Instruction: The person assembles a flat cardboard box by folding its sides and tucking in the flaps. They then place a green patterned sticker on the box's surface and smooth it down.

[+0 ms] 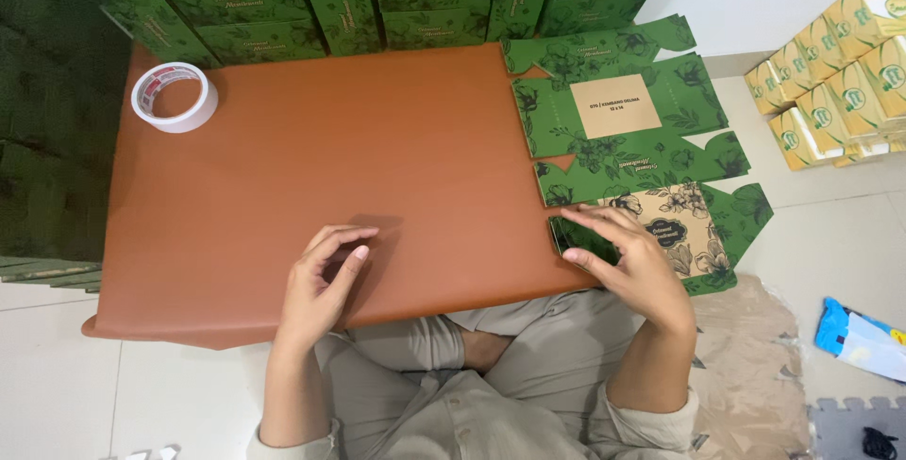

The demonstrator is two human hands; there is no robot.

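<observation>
— Fingers of the right hand [634, 262] are spread, resting on the flat green floral-printed cardboard box blank [675, 229] at the right edge of the brown bench [377, 167]. Clamped on nothing.

— And the left hand [321, 281]?

— Loosely curled, empty, on bare bench near the person. The stack of blanks overhangs the edge (barely supported), so a careless drag could tip it to the floor, or bend a flap.
</observation>
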